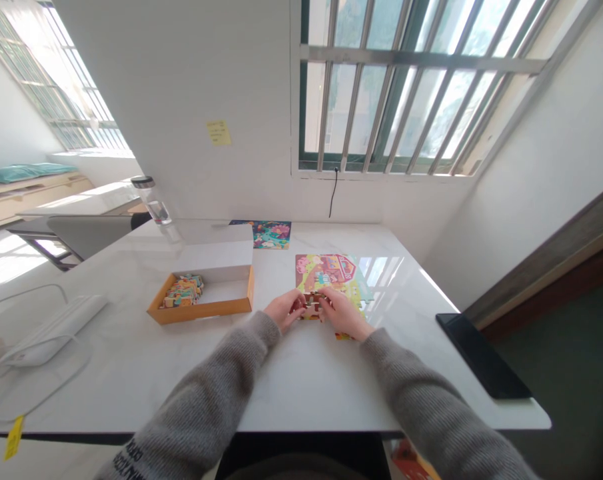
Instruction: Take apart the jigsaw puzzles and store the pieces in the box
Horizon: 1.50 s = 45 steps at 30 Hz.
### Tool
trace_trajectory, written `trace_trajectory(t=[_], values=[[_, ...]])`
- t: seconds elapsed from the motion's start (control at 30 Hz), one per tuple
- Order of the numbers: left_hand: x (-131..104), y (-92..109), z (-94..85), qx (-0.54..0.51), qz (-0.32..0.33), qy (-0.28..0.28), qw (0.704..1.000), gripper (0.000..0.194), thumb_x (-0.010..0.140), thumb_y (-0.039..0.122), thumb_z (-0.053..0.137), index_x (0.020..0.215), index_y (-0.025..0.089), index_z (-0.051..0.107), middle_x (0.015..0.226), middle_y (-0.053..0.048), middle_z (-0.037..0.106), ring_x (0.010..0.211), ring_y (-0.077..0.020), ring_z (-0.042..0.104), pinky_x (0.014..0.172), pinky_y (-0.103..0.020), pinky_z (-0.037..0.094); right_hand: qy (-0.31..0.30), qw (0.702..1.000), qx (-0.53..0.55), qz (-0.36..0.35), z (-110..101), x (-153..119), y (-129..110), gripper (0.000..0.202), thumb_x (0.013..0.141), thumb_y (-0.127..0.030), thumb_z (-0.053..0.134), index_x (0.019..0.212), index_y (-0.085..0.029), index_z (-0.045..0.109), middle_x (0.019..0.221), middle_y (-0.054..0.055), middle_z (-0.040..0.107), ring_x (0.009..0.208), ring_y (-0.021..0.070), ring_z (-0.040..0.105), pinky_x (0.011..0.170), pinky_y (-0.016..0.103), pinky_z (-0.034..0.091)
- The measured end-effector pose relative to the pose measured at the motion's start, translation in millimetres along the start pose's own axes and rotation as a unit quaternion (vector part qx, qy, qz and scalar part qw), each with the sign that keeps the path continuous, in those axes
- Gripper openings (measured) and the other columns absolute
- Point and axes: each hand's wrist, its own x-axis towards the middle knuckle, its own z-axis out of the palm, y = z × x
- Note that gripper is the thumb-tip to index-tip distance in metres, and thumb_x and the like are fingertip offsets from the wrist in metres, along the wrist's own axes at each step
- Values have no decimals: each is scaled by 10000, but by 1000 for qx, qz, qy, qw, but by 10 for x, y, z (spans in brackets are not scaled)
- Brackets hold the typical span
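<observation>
A partly assembled jigsaw puzzle [326,270] with a pink house picture lies flat on the white table. At its lower left edge, my left hand [287,309] and my right hand [342,312] are closed around brown puzzle pieces [312,305], one hand on each side. The fingertips partly cover these pieces. Beneath my right hand, another colourful piece [343,336] shows at the table surface. Left of my hands stands an orange box [201,310] with its white lid flap raised, holding a heap of loose puzzle pieces [184,291].
A colourful picture sheet [272,235] lies against the wall behind the box. A clear bottle [154,202] stands at the back left. On the left is a white power strip [56,333] with cables. A black tablet-like slab [482,355] rests along the right edge.
</observation>
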Motion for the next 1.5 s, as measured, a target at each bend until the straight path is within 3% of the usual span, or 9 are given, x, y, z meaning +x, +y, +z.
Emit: trace_trajectory(t=[0.17, 0.3, 0.43, 0.6, 0.73, 0.87, 1.03, 1.3, 1.5], values=[[7, -44, 63, -37, -15, 66, 997, 109, 887, 278, 519, 846, 182, 486, 696, 32, 516, 604, -108, 474, 613, -245, 418, -27, 999, 42, -2, 18, -45, -90, 236, 1000, -276, 345, 971, -211, 570, 812, 22, 607, 789, 176, 564, 759, 303, 431], [17, -64, 122, -22, -27, 92, 995, 90, 896, 264, 503, 942, 189, 483, 668, 54, 501, 566, -105, 482, 584, -238, 422, -40, 998, -9, -57, 53, -48, -65, 133, 956, -266, 464, 998, -204, 574, 935, 62, 630, 899, 206, 560, 811, 324, 421], [11, -111, 70, 57, 27, 110, 992, 243, 858, 268, 562, 1072, 186, 481, 752, 19, 545, 662, -145, 533, 663, -286, 482, 2, 1000, -26, -12, 14, -8, 27, 122, 930, -215, 436, 956, -200, 554, 866, 50, 618, 814, 198, 558, 754, 315, 423], [6, -229, -63, 158, 120, -4, 980, 330, 757, 289, 722, 1040, 178, 594, 1113, -111, 642, 1055, -268, 564, 943, -426, 483, 83, 995, 24, 52, -99, 28, 121, 137, 930, -270, 409, 958, -210, 529, 862, 25, 614, 758, 180, 560, 726, 303, 436], [21, -227, -104, 217, 114, -86, 966, 339, 841, 249, 650, 1164, 169, 589, 1155, -118, 662, 1085, -253, 580, 936, -384, 506, 86, 994, 25, 58, -98, 25, 149, 143, 922, -287, 409, 932, -215, 532, 854, 20, 614, 733, 176, 552, 716, 304, 435], [42, -195, -91, 278, 100, -74, 952, 258, 924, 194, 496, 1159, 171, 599, 1035, -101, 689, 1020, -237, 600, 848, -354, 533, 79, 995, 0, 53, -62, 17, 171, 143, 912, -288, 413, 902, -211, 533, 840, 24, 595, 734, 180, 542, 710, 308, 422], [54, -246, -89, 257, 137, -73, 954, 388, 838, 323, 664, 1188, 172, 591, 1183, -96, 650, 1084, -237, 573, 956, -361, 511, 83, 995, 0, 49, -58, 11, 172, 166, 919, -310, 397, 881, -212, 526, 818, 18, 584, 721, 177, 530, 705, 303, 418], [64, -103, -6, 338, 143, -36, 929, 321, 847, 148, 542, 1160, 178, 608, 958, -80, 710, 922, -225, 610, 761, -318, 551, 77, 994, 23, 76, -168, 44, 239, 191, 896, -352, 425, 899, -206, 549, 776, 3, 588, 706, 177, 535, 695, 296, 417], [106, -241, -22, 296, 180, 20, 938, 256, 996, 329, 442, 1056, 191, 649, 945, -61, 725, 876, -181, 634, 790, -302, 553, 64, 996, 9, 62, -133, 54, 295, 202, 909, -327, 422, 951, -198, 571, 791, 7, 594, 709, 174, 539, 705, 293, 424]])
